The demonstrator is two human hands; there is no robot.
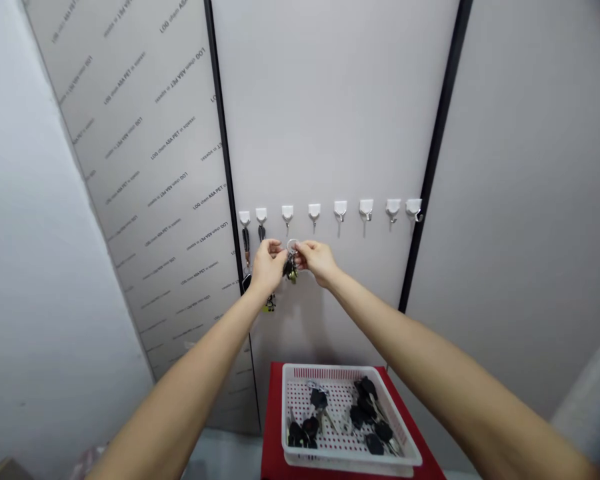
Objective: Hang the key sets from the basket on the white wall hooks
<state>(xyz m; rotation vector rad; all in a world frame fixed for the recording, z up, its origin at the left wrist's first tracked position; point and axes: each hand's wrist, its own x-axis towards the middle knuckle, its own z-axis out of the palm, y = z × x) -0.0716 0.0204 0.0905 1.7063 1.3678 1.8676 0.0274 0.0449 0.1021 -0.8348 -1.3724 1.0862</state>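
Landmark: the white perforated plastic basket (pixel 350 459), set on a red flat-topped stand (pixel 271 427).
Key bunch: a silver-coloured metal ring carrying dark and brass-coloured keys (pixel 293 272), held in the air above the basket, toward its left side.
Right hand: the person's right hand (pixel 316 260) is above the basket, thumb and fingertips pinching the ring's right side; wrist nearly straight, fingers curled inward.
Left hand: the person's left hand (pixel 269 270) is above and left of the basket, bent upward at the wrist, fingers curled, thumb against the bunch's left side. Whether it also pinches cannot be told.
Forearms: both bare, reaching up and inward; the left passes left of the basket, the right rises from beyond its right side.
Hook row: eight white square-backed hooks with metal prongs (pixel 314 209), above the basket on a pale panel (pixel 330 100). The ring is just below the third from left, a gap visible between.
Hung items: a black strap (pixel 246 237) on the leftmost hook and a second dark strap (pixel 262 232), partly hidden by the left hand, both above and left of the basket.
Basket contents: black-headed keys (pixel 367 397), lying in loose clusters.
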